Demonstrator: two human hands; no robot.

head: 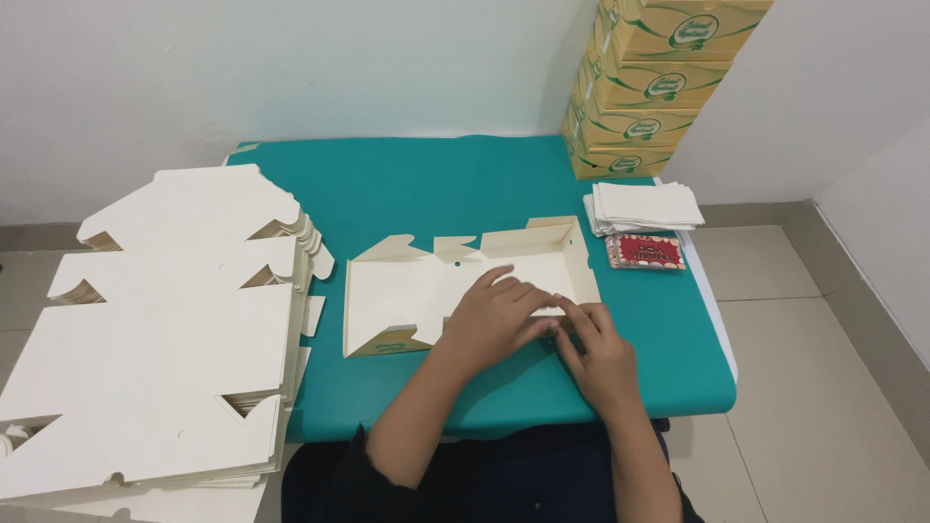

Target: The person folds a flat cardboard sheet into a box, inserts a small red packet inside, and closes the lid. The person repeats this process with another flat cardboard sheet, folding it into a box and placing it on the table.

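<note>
stacked yellow boxes (647, 87), white paper pile (647, 206), red card (645, 252)

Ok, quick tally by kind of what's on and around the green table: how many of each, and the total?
Half-folded cream box under both hands, left hand and right hand: 1
Stacks of flat cream box blanks: 1
Finished yellow boxes, stacked by the wall: 4 visible
Stacks of white paper sheets: 1
Red cards: 1
Green table: 1
Total: 9

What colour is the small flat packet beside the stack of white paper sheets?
Red with a pale dotted border, the small flat packet shows best in the head view.
</note>
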